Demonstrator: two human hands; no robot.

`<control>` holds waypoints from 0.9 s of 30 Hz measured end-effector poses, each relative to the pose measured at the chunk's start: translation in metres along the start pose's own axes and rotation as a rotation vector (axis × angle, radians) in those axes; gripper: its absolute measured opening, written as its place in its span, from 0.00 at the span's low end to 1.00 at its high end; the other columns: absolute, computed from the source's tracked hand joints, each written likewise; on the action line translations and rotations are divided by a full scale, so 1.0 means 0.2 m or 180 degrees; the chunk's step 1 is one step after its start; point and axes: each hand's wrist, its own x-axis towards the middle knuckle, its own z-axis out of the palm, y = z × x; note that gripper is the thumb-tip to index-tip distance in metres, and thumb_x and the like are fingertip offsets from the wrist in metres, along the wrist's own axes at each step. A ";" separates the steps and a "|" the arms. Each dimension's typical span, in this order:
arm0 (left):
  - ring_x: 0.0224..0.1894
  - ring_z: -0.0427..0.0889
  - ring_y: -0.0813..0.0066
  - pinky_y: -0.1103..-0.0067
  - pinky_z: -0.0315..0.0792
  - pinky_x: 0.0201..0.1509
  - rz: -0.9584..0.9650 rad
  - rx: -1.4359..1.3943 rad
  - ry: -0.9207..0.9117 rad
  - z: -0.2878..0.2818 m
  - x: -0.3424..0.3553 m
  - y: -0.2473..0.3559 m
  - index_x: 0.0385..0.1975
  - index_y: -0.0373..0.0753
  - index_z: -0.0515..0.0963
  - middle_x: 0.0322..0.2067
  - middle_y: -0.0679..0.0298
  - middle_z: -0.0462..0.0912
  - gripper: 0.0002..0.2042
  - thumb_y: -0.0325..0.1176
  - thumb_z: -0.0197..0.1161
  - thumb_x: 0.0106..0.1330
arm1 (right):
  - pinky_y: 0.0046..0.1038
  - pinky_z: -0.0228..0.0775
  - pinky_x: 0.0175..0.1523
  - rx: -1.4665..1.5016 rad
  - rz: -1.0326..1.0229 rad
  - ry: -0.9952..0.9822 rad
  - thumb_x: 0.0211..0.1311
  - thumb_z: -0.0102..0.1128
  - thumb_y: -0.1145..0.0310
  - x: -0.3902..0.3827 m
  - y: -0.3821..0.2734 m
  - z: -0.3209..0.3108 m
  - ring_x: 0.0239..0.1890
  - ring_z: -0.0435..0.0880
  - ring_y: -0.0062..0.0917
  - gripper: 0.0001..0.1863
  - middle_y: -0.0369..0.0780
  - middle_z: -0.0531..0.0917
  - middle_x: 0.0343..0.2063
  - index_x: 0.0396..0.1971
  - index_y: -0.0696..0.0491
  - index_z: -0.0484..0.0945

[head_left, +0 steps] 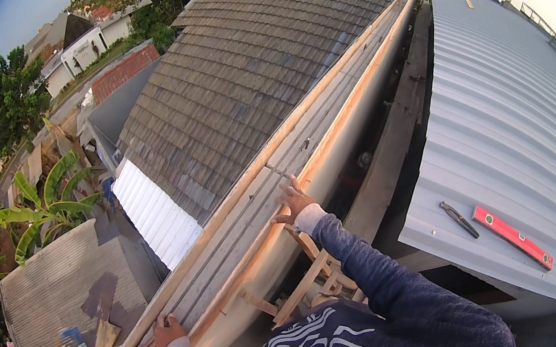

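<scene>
Long dark steel bars [210, 273] lie in a narrow trough between two wooden form boards, running diagonally up to the right. My left hand [169, 333] is at the lower end of the trough, its fingers curled down around a bar. Farther up, my right hand [291, 200] rests over the near form board [258, 250]. Its fingers are spread toward the bars, and its thumb is by the board's edge. Beyond the bars runs the far form board [225, 211]. A short thin rod [276, 171] crosses the trough just past my right fingertips.
Right of a deep dark gap, pliers [459, 219] and a red spirit level [513, 237] lie on a corrugated metal roof [507, 135]. Wooden braces [304, 287] stand below the near board. A tiled roof [236, 55] slopes beyond the trough; a lower corrugated roof [54, 284] is at left.
</scene>
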 end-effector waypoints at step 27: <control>0.44 0.82 0.58 0.65 0.74 0.47 0.0097 0.0323 -0.0209 0.02 0.03 -0.01 0.46 0.48 0.82 0.42 0.60 0.83 0.17 0.48 0.59 0.60 | 0.42 0.46 0.73 -0.0144 0.0070 -0.0003 0.48 0.68 0.41 0.00 0.00 -0.01 0.74 0.32 0.43 0.39 0.46 0.57 0.68 0.58 0.49 0.73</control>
